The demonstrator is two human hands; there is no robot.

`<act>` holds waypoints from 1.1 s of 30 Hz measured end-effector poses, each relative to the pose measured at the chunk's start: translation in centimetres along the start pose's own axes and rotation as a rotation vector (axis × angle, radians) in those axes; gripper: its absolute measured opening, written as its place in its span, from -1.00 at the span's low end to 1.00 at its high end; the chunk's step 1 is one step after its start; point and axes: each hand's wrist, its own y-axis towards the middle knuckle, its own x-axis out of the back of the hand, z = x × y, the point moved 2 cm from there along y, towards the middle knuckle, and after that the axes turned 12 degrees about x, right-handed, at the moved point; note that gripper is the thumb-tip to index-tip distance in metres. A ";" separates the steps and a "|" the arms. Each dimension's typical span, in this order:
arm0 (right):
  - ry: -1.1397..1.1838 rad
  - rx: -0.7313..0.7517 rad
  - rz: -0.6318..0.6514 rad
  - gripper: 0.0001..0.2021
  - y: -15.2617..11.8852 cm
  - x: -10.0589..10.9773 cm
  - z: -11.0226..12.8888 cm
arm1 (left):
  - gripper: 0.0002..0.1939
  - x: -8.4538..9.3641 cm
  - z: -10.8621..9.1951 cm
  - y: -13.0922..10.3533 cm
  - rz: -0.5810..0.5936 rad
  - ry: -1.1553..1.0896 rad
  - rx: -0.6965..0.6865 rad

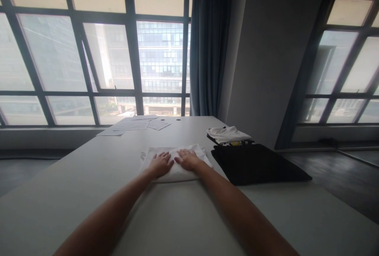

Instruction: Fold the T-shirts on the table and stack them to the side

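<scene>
A folded white garment (174, 152) lies on the white table (89, 177) ahead of me. My left hand (160, 164) rests flat on its left half, fingers spread. Beside it, my right hand (187, 159) presses flat on the right half, the two hands almost touching. Neither hand grips the cloth; both palms lie on top of it.
A black folded garment (257, 164) lies to the right near the table's edge. Behind it sits a small stack topped by a white folded garment (227, 134). Loose paper sheets (133, 125) lie at the far side by the windows.
</scene>
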 end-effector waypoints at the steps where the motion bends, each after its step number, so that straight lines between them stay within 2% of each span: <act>1: 0.017 0.018 0.031 -0.35 0.0 -0.5 0.0 | -0.40 -0.5 0.1 -0.3 0.016 0.008 0.030; 4: 0.005 0.000 0.033 -0.30 -0.7 -1.2 -1.3 | -0.29 -1.4 1.6 -1.0 0.032 0.023 0.168; 9: -0.040 -0.259 -0.019 -0.24 -2.8 -0.4 -5.3 | -0.12 -1.0 4.1 -0.7 0.040 0.020 0.378; 11: -0.019 -0.305 -0.035 -0.24 -3.4 -0.3 -6.4 | -0.09 -0.9 4.6 -0.5 0.036 0.015 0.429; 17: 0.014 -0.301 -0.093 -0.26 -3.8 -0.9 -7.0 | -0.03 -1.1 5.5 -0.3 0.030 -0.011 0.501; 21: -0.061 -0.346 -0.194 -0.25 -3.8 -0.7 -6.1 | -0.19 -0.4 6.8 0.7 -0.046 -0.089 0.444; 25: -0.070 -0.372 -0.303 -0.38 -3.8 -0.2 -5.7 | -0.42 0.8 8.9 2.6 -0.112 -0.247 0.520; 28: -0.006 -0.388 -0.400 -0.43 -3.5 0.0 -6.6 | -0.51 1.4 9.9 4.0 -0.118 -0.312 0.564; 33: 0.255 -0.411 -0.575 -0.37 -2.4 -0.1 -8.9 | -0.59 1.7 10.6 5.6 -0.117 -0.430 0.646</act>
